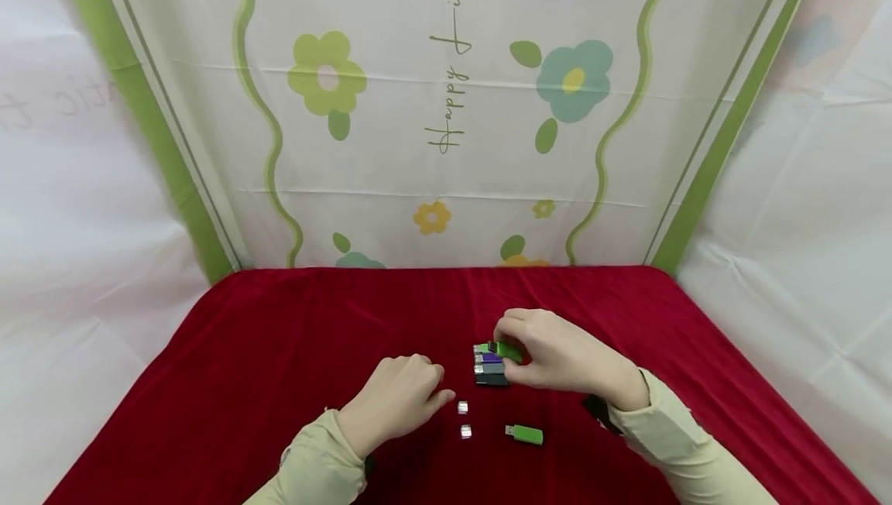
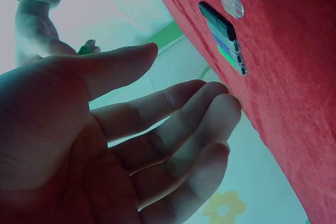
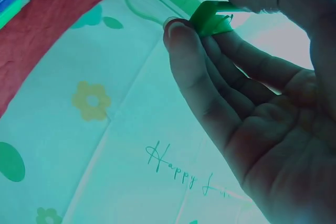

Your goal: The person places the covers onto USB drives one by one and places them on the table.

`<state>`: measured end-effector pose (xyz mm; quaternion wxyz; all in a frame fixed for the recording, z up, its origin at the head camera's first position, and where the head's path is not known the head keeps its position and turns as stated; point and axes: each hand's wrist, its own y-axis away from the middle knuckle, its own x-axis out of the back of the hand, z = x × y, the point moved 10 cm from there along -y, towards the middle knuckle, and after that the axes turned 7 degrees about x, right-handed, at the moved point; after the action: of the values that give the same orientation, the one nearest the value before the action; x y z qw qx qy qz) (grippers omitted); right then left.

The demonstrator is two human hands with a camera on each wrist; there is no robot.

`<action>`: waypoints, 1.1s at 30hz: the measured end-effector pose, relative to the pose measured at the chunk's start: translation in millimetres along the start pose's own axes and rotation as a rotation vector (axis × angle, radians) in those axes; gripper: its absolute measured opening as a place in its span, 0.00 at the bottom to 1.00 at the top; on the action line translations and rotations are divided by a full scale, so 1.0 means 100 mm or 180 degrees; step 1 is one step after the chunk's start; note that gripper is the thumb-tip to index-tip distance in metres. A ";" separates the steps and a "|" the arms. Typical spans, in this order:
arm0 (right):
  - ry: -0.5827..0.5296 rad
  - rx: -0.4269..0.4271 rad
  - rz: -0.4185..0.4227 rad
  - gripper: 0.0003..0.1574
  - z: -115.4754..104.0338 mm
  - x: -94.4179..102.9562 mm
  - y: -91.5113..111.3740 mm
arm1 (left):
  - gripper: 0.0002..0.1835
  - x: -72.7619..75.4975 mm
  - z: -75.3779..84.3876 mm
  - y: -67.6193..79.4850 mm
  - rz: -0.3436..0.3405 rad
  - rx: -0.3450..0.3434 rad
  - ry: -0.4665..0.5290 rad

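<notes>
My right hand pinches a green USB stick between thumb and fingers, just above a row of USB sticks. In the right wrist view the green stick is held at the fingertips. The row has a black stick nearest me, then a grey one, a purple one and a green one partly behind my right hand. My left hand holds nothing; its fingers bend loosely above the cloth, left of two small clear pieces. The left wrist view shows the row beyond my left fingertips.
Another green USB stick lies closer to me on the red cloth, its metal plug pointing left. A second clear piece lies left of it. White printed fabric walls stand behind the table and at both sides.
</notes>
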<state>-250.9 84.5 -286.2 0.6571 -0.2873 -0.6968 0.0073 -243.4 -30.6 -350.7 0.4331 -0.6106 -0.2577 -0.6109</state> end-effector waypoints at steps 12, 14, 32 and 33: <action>-0.0265 -0.0010 0.0038 0.12 0.04 0.00 0.03 | 0.11 -0.15 0.00 -0.04 -0.0278 -0.0011 0.0023; -0.0279 -0.0010 0.0028 0.12 0.05 0.00 0.03 | 0.09 -0.18 -0.02 -0.04 -0.0274 -0.0024 0.0018; -0.0268 0.0095 0.0003 0.11 0.06 0.06 0.07 | 0.13 -0.39 0.02 -0.20 -0.0547 -0.0544 -0.0095; -0.0269 0.0111 0.0008 0.11 0.05 0.07 0.07 | 0.12 -0.39 0.05 -0.21 -0.0577 -0.0561 -0.0092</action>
<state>-253.1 94.9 -283.0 0.6320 -0.2762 -0.7233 0.0324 -263.1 -7.7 -383.6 0.3170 -0.6293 -0.2634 -0.6589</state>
